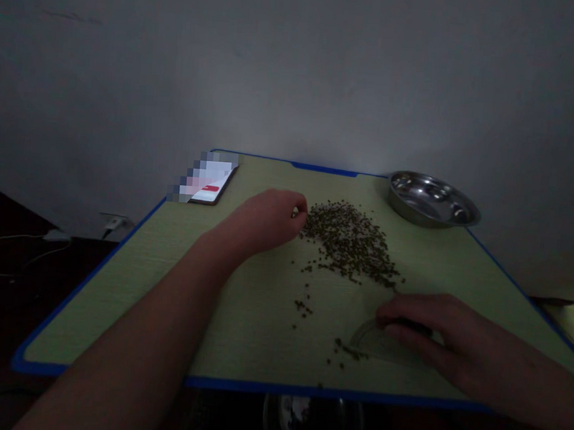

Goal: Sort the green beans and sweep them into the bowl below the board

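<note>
A loose pile of small dark greenish beans spreads over the middle of the pale green table. My left hand is at the pile's left edge, its fingers curled into a pinch; what they hold, if anything, is hidden. Nearer the front edge, my right hand has thumb and fingers closed around a clear piece with a curved rim, whose kind I cannot make out. A few stray beans lie along that rim, and others are scattered between it and the pile.
A shallow steel bowl stands at the back right. At the back left lies a phone with a lit screen. Below the front edge, another shiny round bowl shows. A wall rises behind; a plug and cables are at left.
</note>
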Tool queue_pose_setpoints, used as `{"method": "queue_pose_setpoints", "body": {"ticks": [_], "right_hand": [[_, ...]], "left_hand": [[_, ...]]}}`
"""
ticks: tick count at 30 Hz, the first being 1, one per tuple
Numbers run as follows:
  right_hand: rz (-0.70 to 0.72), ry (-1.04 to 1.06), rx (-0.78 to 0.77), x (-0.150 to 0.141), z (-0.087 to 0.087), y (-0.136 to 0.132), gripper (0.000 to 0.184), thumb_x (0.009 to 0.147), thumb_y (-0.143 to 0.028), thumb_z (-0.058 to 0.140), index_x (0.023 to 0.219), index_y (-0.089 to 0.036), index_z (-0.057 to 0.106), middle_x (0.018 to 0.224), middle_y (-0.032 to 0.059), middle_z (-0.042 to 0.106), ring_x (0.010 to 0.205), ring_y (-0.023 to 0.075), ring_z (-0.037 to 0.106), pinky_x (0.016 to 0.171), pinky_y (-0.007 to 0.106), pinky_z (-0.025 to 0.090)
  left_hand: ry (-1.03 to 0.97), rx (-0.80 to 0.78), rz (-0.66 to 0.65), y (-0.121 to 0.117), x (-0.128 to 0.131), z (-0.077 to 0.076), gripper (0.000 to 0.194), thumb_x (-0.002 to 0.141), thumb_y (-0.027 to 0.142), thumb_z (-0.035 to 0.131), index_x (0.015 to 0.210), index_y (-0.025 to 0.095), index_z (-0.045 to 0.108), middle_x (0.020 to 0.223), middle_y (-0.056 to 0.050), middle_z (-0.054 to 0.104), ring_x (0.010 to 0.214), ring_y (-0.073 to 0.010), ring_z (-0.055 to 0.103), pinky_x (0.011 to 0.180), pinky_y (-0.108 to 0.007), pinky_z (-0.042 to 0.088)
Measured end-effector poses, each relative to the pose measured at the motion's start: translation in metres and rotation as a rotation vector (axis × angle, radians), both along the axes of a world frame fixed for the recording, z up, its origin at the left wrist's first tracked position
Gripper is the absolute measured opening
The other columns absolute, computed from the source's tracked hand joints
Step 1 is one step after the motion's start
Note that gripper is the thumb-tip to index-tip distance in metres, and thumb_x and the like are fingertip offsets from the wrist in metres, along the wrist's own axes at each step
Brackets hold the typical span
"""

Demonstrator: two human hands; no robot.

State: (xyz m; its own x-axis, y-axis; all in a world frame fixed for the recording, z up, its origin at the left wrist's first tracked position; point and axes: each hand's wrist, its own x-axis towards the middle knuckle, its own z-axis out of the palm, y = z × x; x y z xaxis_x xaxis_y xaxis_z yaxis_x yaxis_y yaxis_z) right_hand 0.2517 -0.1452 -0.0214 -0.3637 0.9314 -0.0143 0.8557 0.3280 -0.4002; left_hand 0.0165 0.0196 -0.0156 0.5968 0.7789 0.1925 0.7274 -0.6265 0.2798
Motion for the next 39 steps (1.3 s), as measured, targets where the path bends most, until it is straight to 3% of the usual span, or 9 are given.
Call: {"method": "queue_pose_setpoints", "body": {"ticks": [10,15,20,25,28,33,39], "right_hand": [[-0.013,0.021,-0.021,-0.002,-0.003,0.011,0.025,0.093,-0.032,0.045,0.095,-0.026,0.069,0.095,0.0027,0.073,0.082,0.019,0.067,0.069,0.03,0.053],[-0.043,0.063,-0.002,0.001,-0.004,0.019,0.026,0.093,-0.032,0.044,0.097,-0.024,0.069,0.091,0.0031,0.074,0.076,0.0184,0.067,0.064,0.029,0.053],[-0.066,0.108,0.044,0.002,-0.008,0.021,0.027,0.09,-0.036,0.047,0.093,-0.025,0.071,0.096,0.005,0.075,0.081,0.0224,0.07,0.063,0.031,0.056],[-0.155,0.207,0.1,0.007,-0.01,0.025,0.031,0.086,-0.046,0.051,0.094,-0.025,0.072,0.095,0.0068,0.075,0.082,0.0262,0.071,0.066,0.035,0.059],[-0.186,0.251,0.114,0.011,-0.012,0.028,0.031,0.086,-0.048,0.051,0.092,-0.026,0.072,0.093,0.0064,0.075,0.082,0.0265,0.071,0.066,0.035,0.059],[-0.191,0.285,0.12,0.015,-0.018,0.03,0.029,0.085,-0.046,0.053,0.091,-0.026,0.072,0.093,0.0057,0.075,0.081,0.0256,0.071,0.068,0.035,0.06],[-0.207,0.294,0.132,0.018,-0.022,0.031,0.027,0.083,-0.045,0.054,0.091,-0.027,0.072,0.094,0.0045,0.076,0.082,0.0253,0.072,0.069,0.034,0.061]], "left_hand": [[0.0,0.0,-0.004,-0.001,0.0,0.003,0.026,0.083,0.029,0.046,0.089,0.019,0.069,0.08,-0.007,0.07,0.066,-0.0158,0.058,0.06,-0.028,0.039],[0.002,0.008,0.019,-0.002,-0.001,0.003,0.027,0.084,0.03,0.045,0.089,0.02,0.069,0.081,-0.007,0.07,0.067,-0.0163,0.059,0.063,-0.028,0.041],[0.035,0.064,0.163,0.0,-0.006,0.004,0.03,0.085,0.029,0.043,0.099,0.02,0.068,0.091,-0.008,0.071,0.077,-0.0199,0.062,0.071,-0.032,0.045],[0.069,0.047,0.511,0.019,-0.039,0.013,0.041,0.082,0.028,0.044,0.117,0.018,0.062,0.112,-0.013,0.068,0.097,-0.0262,0.063,0.081,-0.037,0.048],[0.012,0.006,0.642,0.038,-0.071,0.014,0.04,0.08,0.027,0.041,0.109,0.018,0.067,0.109,-0.013,0.069,0.097,-0.027,0.064,0.08,-0.035,0.049],[0.093,-0.09,0.66,0.063,-0.105,0.01,0.039,0.074,0.026,0.044,0.102,0.02,0.071,0.103,-0.011,0.072,0.093,-0.0282,0.066,0.075,-0.034,0.05],[0.217,-0.093,0.578,0.069,-0.101,0.005,0.043,0.078,0.029,0.042,0.11,0.023,0.07,0.111,-0.008,0.07,0.102,-0.0265,0.064,0.083,-0.033,0.049]]}}
